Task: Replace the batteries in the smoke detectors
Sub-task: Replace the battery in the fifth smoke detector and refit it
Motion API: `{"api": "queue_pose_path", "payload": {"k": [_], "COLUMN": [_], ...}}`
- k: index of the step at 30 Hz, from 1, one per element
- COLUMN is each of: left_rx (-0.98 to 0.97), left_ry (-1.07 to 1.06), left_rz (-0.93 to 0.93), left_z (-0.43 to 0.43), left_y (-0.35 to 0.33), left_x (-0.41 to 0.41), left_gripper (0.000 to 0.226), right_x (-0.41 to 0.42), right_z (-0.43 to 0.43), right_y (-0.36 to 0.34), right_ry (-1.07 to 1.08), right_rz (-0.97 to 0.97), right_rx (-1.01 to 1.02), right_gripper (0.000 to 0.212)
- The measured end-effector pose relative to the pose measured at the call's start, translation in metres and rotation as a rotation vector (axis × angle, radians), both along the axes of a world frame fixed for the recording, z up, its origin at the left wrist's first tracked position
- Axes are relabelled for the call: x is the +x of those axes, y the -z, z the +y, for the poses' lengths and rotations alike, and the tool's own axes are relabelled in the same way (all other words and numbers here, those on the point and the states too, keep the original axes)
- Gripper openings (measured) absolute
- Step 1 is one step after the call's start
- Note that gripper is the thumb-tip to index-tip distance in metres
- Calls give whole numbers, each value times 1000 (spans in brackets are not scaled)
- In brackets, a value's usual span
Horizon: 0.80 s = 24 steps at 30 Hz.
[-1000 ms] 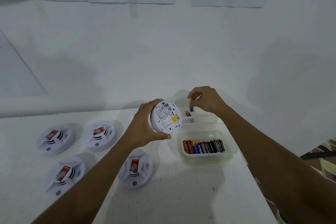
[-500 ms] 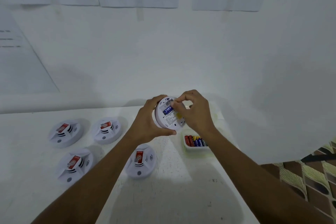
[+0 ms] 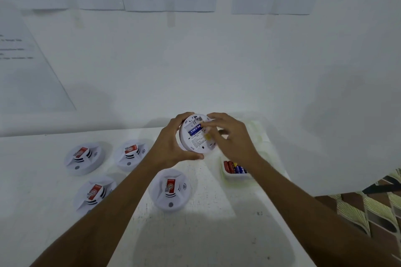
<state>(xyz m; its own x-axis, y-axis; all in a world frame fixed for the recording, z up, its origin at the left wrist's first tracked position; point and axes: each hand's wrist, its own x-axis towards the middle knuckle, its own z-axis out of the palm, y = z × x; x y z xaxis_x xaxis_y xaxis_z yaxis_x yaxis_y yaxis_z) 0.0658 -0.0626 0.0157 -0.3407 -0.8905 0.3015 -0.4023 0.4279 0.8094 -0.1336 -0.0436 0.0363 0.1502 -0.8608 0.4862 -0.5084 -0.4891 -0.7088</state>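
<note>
My left hand (image 3: 171,145) grips a round white smoke detector (image 3: 196,143) by its rim, with the back side turned toward me above the table. A blue battery (image 3: 195,130) lies in its open compartment. My right hand (image 3: 232,138) rests over the detector's right side, fingertips on the end of that battery. Several more white detectors with red stickers lie face up on the table, one of them (image 3: 171,189) just below my hands and another (image 3: 132,154) to the left.
A clear plastic tub (image 3: 227,176) with red and blue batteries sits under my right wrist. A second pale tub (image 3: 258,134) stands behind it by the wall. The white table's right edge (image 3: 303,232) drops to a patterned floor. Printed sheets hang on the wall.
My right hand came from the far tub with a blue battery and brought it to the detector. The battery now lies in the compartment under my fingertips.
</note>
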Motion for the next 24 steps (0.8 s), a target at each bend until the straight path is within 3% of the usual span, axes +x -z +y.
{"api": "queue_pose_path", "payload": {"k": [3,7,10,15,20,24], "left_rx": [-16,-25,-34,-26,-17,-21], "left_ry": [5,-9,-15,-14,-6,-8], "left_rz": [-33,-42,-53,-72,-83,-92], "left_z": [-1,-4,-8,-11,-15,-15], "left_y": [-2,-1,-1,6,15,16], "left_x": [3,7,7,8,11,10], "left_gripper": [96,93,91,90,92,91], "right_x": [-27,-63,-72,-65,-69,-74], "right_z": [-30,-81,-104,-118,-120,-107], "right_y": [-6,3,11,22,32,20], "right_ry": [116,225,259,221,254,195], "right_rz": [13,363,511,650,546,265], "right_rx": [131,409,547,571,612,615], "right_gripper": [12,5,14,27,30,31]}}
